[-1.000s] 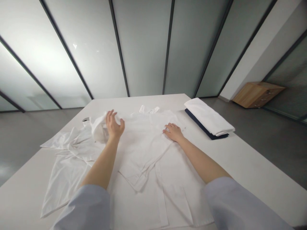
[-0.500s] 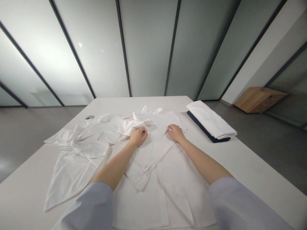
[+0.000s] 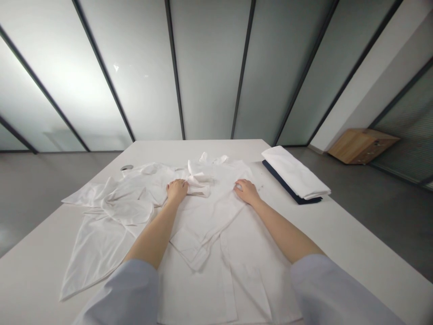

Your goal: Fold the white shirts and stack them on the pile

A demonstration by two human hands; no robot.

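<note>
A white shirt [image 3: 216, 225] lies spread on the white table [image 3: 355, 239], collar at the far end. My left hand [image 3: 176, 190] is closed on a bunched fold of the shirt's left sleeve near the shoulder. My right hand [image 3: 246, 191] rests on the shirt's right shoulder, fingers curled and pressed down on the cloth. A second crumpled white garment [image 3: 111, 207] lies to the left, overlapping the shirt's edge.
A folded white cloth [image 3: 294, 172] sits on a dark navy folded piece [image 3: 280, 180] at the table's far right. A round cable hole [image 3: 126, 167] is at the far left. A wooden cabinet [image 3: 361, 144] stands on the floor by frosted glass walls.
My left hand carried the bunched sleeve from the far left across to the shirt's middle, then drew back a little leftward, laying the fold down. My right hand stayed put.
</note>
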